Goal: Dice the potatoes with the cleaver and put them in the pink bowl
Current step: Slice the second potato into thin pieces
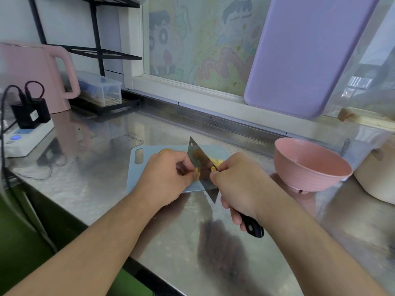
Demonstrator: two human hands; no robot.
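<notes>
Sitting empty beside the cutting board point(136, 178), pink bowl point(310, 167).

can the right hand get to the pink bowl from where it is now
Probably yes. The pink bowl stands just right of the right hand, with bare steel counter between them and nothing in the way. But that hand's grip is on the cleaver, so it isn't free.

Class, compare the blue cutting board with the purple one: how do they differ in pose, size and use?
The blue cutting board lies flat on the steel counter; the purple board leans upright against the window. The blue one looks smaller. The blue one carries potato pieces; the purple one is bare. Both have rounded corners.
</notes>
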